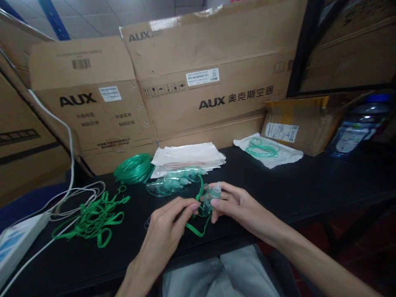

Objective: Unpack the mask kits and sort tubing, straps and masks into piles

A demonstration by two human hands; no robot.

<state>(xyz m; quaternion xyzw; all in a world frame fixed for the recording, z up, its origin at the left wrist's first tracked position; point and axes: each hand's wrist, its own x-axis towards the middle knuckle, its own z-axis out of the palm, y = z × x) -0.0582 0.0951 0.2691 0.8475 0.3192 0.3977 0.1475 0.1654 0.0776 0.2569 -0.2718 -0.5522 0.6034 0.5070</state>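
My right hand grips a clear green oxygen mask with a whitish connector at its top. My left hand pinches a green elastic strap at the left side of that mask. The strap loops below and above the mask, between both hands. Just behind my hands lie several more clear masks, nested together on the table. A tangled pile of green straps lies to the left of my left hand.
A coil of green tubing and a stack of white pouches stand behind the masks. A pouch with tubing, an open carton and a blue-capped bottle are at right. A power strip with white cables sits left.
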